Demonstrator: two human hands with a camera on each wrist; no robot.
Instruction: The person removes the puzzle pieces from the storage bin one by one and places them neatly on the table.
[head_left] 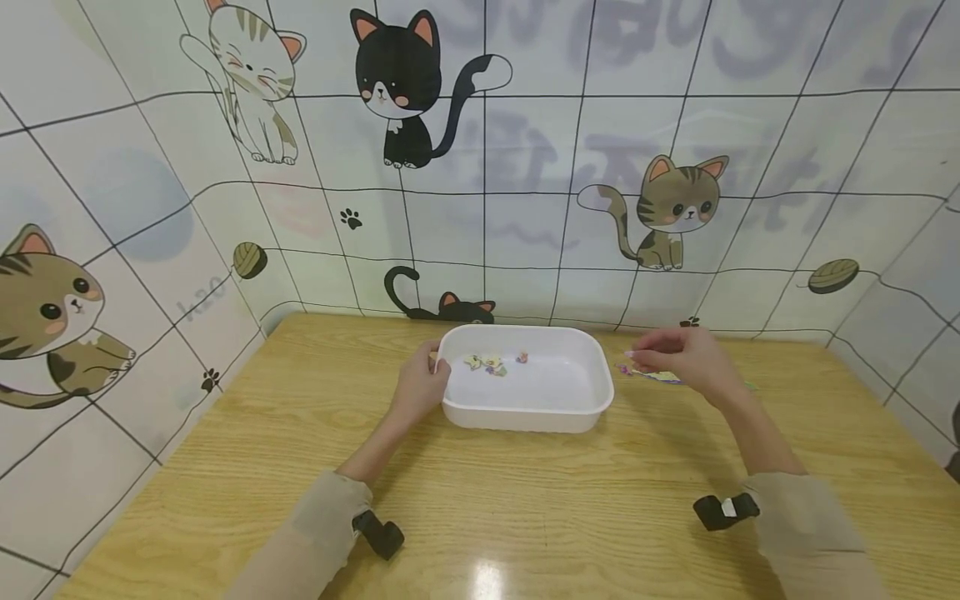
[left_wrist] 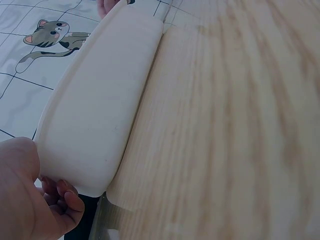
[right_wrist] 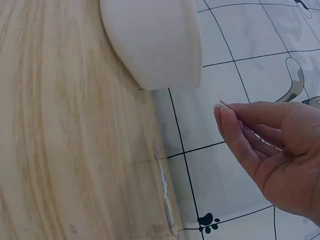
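Observation:
A white plastic tray (head_left: 562,383) stands on the wooden table. At its left end my left hand (head_left: 420,383) grips the rim, thumb on top and fingers curled beneath the edge, as the left wrist view shows. Inside lie several small pale-yellow cutouts (head_left: 492,363) and a small pinkish one (head_left: 522,357). My right hand (head_left: 693,362), raised to the right of the tray, pinches a tiny, thin, flat piece (right_wrist: 224,103) between thumb and forefinger; its print is too small to read. Below that hand lie flat colourful cutouts (head_left: 660,377), partly hidden by it.
A small purple piece (head_left: 625,369) lies between the tray and the other cutouts. The wooden table (head_left: 510,500) ends at a back wall (head_left: 525,233) covered with a cat-print grid sheet. Similar sheets stand at both sides.

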